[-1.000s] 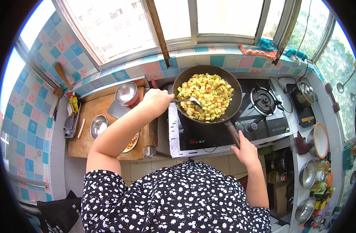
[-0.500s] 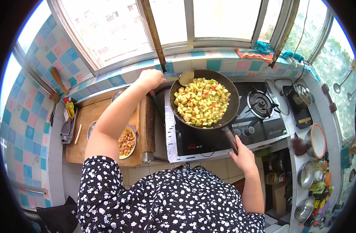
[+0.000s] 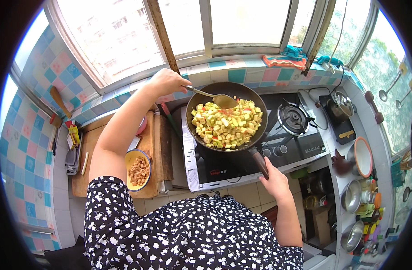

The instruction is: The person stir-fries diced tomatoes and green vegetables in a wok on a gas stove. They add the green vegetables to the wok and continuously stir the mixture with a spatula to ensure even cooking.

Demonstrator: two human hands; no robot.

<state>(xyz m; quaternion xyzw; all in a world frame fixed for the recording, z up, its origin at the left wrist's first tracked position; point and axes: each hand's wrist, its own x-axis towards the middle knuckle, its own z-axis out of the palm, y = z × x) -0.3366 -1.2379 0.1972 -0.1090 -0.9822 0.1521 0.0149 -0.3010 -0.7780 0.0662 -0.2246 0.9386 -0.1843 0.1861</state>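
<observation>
My left hand (image 3: 169, 84) is closed around the handle of a metal ladle (image 3: 225, 101), its rounded head lying among the food at the far side of a dark wok (image 3: 263, 118). Diced green vegetable (image 3: 228, 125) with small red pieces fills much of the wok, heaped toward the near side. The wok sits over the left part of a black gas stove (image 3: 235, 170). Its brown handle (image 3: 260, 163) points toward me, and my right hand (image 3: 275, 181) grips the end of it.
Left of the stove, a bowl of brownish diced food (image 3: 139, 171) stands on a wooden board (image 3: 95, 148). The bare right burner (image 3: 293, 117) is beside the wok. Farther right are a lidded pot (image 3: 343, 105), metal bowls (image 3: 352, 196) and several jars. A folded cloth (image 3: 284, 62) lies on the sill.
The ladle head has moved right and nearer, from the wok's far left edge into the diced food, which is now pushed up in a heap. My right hand keeps its grip.
</observation>
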